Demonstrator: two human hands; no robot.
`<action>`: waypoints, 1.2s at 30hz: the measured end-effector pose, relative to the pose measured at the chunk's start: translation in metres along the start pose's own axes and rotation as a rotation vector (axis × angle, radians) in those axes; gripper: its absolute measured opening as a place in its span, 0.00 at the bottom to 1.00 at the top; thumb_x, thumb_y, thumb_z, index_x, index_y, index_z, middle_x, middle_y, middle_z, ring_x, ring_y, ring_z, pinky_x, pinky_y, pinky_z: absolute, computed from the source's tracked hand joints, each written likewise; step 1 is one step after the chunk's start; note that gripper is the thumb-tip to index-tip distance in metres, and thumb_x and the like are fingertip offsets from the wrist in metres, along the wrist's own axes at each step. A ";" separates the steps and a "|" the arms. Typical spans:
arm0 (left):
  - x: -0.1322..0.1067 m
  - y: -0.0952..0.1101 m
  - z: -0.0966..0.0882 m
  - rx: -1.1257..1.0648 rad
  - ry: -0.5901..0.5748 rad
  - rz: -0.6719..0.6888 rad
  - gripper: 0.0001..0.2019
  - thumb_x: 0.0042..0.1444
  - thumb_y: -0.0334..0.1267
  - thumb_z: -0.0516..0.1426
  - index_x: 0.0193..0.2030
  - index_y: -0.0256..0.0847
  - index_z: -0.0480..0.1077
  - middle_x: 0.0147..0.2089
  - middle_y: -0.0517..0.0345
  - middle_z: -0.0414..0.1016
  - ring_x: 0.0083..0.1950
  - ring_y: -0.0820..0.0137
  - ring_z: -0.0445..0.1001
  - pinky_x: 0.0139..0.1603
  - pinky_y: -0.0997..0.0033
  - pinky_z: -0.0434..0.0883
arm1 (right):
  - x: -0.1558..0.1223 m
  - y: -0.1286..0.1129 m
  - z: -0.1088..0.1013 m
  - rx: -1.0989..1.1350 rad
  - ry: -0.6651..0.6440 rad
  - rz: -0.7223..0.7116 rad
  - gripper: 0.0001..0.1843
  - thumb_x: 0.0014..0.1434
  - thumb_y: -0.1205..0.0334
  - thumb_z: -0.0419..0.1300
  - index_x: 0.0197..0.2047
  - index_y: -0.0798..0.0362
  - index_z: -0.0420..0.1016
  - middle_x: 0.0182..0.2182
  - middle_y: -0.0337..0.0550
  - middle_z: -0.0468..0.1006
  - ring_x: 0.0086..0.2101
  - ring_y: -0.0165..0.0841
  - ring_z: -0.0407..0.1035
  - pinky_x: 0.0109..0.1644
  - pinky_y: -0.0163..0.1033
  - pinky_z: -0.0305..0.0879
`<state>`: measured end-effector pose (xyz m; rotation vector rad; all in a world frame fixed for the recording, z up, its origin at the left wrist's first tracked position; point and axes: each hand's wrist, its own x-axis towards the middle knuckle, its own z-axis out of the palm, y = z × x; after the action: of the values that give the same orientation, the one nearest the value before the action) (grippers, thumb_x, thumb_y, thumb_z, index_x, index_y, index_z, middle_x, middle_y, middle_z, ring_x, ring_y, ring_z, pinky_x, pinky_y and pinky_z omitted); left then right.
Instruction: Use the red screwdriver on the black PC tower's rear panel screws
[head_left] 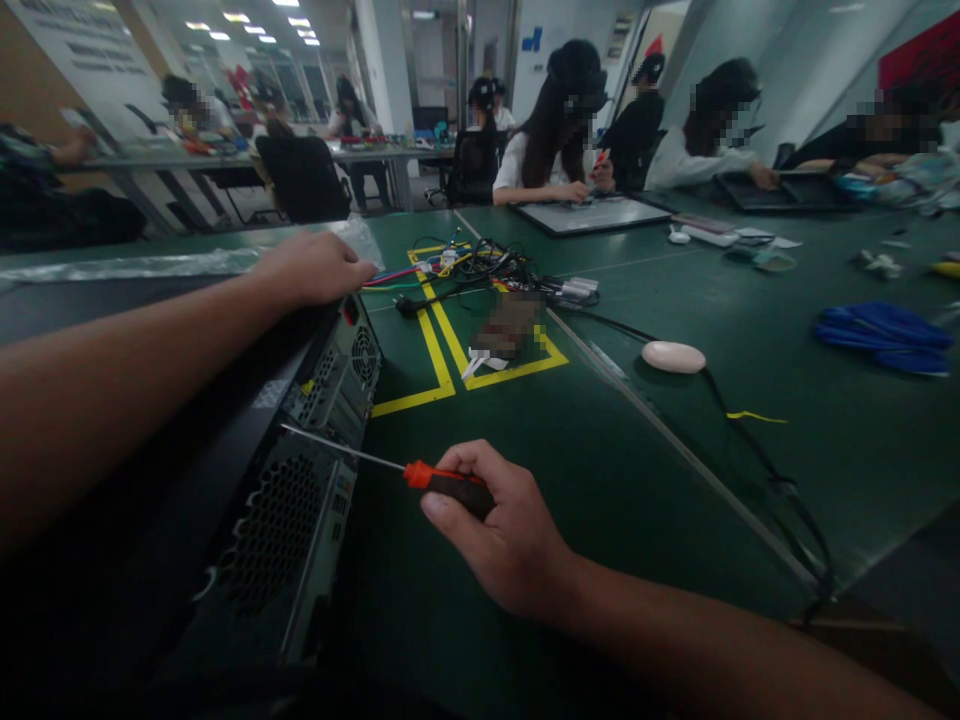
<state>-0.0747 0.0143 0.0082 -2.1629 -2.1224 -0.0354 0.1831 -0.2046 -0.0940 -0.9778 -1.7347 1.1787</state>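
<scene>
A black desktop computer case (274, 395) lies on its side at the left, its metal rear panel with fan grilles facing right. My left hand (319, 268) rests on the far top corner of the case, fingers together and curled over the edge. In my right hand (506, 530) is a screwdriver (450, 485) with a red and black handle. Its thin shaft points left, and the tip lies in front of the rear panel near the slot covers. Whether the tip touches the metal I cannot tell.
Beyond the case lies a tangle of cables (487, 262) by yellow tape marks (517, 375) on the green table (637, 480). To the right are a pale oval object (673, 357) on a black cord and a blue bundle (881, 335). Several people work at tables beyond.
</scene>
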 end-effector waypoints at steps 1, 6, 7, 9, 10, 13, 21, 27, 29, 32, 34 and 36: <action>0.000 0.000 0.000 0.001 0.004 0.007 0.32 0.64 0.57 0.45 0.51 0.36 0.82 0.49 0.38 0.79 0.51 0.50 0.74 0.53 0.51 0.71 | 0.001 0.000 0.000 -0.005 0.006 -0.004 0.04 0.62 0.63 0.63 0.40 0.51 0.72 0.29 0.33 0.69 0.28 0.29 0.64 0.34 0.35 0.59; 0.001 0.000 0.001 0.012 0.002 0.014 0.33 0.64 0.56 0.45 0.52 0.35 0.82 0.49 0.37 0.79 0.50 0.51 0.74 0.52 0.53 0.71 | 0.003 0.001 -0.001 -0.021 0.008 -0.040 0.05 0.67 0.61 0.61 0.41 0.53 0.76 0.30 0.36 0.72 0.29 0.29 0.65 0.36 0.36 0.61; 0.001 0.000 0.001 0.016 0.001 0.009 0.33 0.64 0.56 0.44 0.53 0.35 0.82 0.50 0.37 0.79 0.50 0.52 0.74 0.52 0.53 0.71 | 0.003 0.002 -0.001 -0.021 0.000 -0.048 0.07 0.68 0.61 0.59 0.40 0.53 0.77 0.30 0.36 0.72 0.30 0.29 0.66 0.36 0.36 0.61; 0.001 -0.001 0.001 0.020 0.002 0.003 0.33 0.64 0.57 0.45 0.53 0.35 0.82 0.51 0.38 0.79 0.50 0.52 0.74 0.52 0.53 0.71 | 0.002 0.001 0.000 -0.021 -0.024 -0.045 0.10 0.70 0.60 0.57 0.39 0.54 0.77 0.29 0.36 0.71 0.29 0.30 0.65 0.36 0.37 0.61; 0.002 -0.001 0.001 0.018 0.002 -0.002 0.33 0.64 0.58 0.45 0.53 0.36 0.82 0.51 0.39 0.79 0.50 0.52 0.74 0.52 0.53 0.71 | 0.002 0.001 0.000 -0.016 -0.039 -0.037 0.11 0.70 0.60 0.55 0.39 0.53 0.76 0.28 0.36 0.71 0.29 0.30 0.65 0.36 0.37 0.60; 0.002 -0.002 0.001 0.005 -0.005 -0.015 0.33 0.62 0.61 0.46 0.52 0.39 0.82 0.51 0.42 0.79 0.52 0.52 0.73 0.54 0.53 0.70 | -0.001 0.000 0.002 0.026 -0.079 0.002 0.06 0.69 0.58 0.58 0.42 0.52 0.71 0.29 0.34 0.69 0.28 0.29 0.63 0.33 0.35 0.59; 0.001 0.000 0.000 -0.014 -0.003 -0.017 0.34 0.60 0.61 0.46 0.52 0.39 0.83 0.51 0.41 0.80 0.53 0.49 0.74 0.54 0.51 0.70 | -0.003 0.000 0.003 0.030 -0.073 0.027 0.09 0.61 0.67 0.62 0.41 0.48 0.64 0.29 0.32 0.69 0.27 0.28 0.63 0.31 0.34 0.59; 0.001 -0.001 0.002 0.006 0.001 -0.019 0.33 0.61 0.60 0.45 0.51 0.39 0.82 0.50 0.42 0.80 0.53 0.50 0.76 0.54 0.54 0.71 | -0.003 0.000 0.002 0.005 -0.063 0.011 0.08 0.62 0.66 0.62 0.41 0.49 0.66 0.30 0.32 0.69 0.28 0.28 0.63 0.33 0.34 0.59; 0.001 -0.002 0.002 0.010 -0.004 -0.017 0.34 0.61 0.60 0.45 0.52 0.38 0.82 0.50 0.41 0.80 0.53 0.48 0.76 0.53 0.52 0.71 | -0.003 0.001 0.003 0.016 -0.063 0.008 0.08 0.62 0.65 0.63 0.41 0.49 0.66 0.30 0.31 0.68 0.27 0.28 0.62 0.32 0.34 0.58; 0.002 -0.002 0.002 -0.001 -0.008 -0.009 0.34 0.61 0.60 0.45 0.54 0.40 0.82 0.52 0.39 0.80 0.54 0.45 0.76 0.53 0.49 0.71 | -0.003 0.002 0.003 0.015 -0.060 0.011 0.08 0.62 0.65 0.63 0.41 0.49 0.66 0.30 0.31 0.68 0.27 0.28 0.62 0.31 0.34 0.58; 0.002 -0.002 0.002 -0.003 -0.009 -0.004 0.34 0.61 0.59 0.45 0.54 0.38 0.82 0.53 0.37 0.79 0.54 0.44 0.75 0.53 0.47 0.71 | -0.002 0.003 0.003 0.005 -0.053 0.008 0.08 0.62 0.65 0.63 0.41 0.49 0.66 0.30 0.31 0.68 0.28 0.28 0.62 0.32 0.34 0.58; 0.002 -0.002 0.002 0.006 -0.005 0.003 0.35 0.61 0.59 0.45 0.54 0.36 0.81 0.54 0.37 0.79 0.55 0.45 0.75 0.54 0.48 0.71 | -0.002 0.002 0.003 0.002 -0.053 0.010 0.08 0.61 0.65 0.63 0.40 0.49 0.66 0.29 0.32 0.68 0.28 0.28 0.62 0.32 0.34 0.58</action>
<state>-0.0768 0.0165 0.0065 -2.1657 -2.1188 -0.0228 0.1815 -0.2071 -0.0968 -0.9636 -1.7718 1.2225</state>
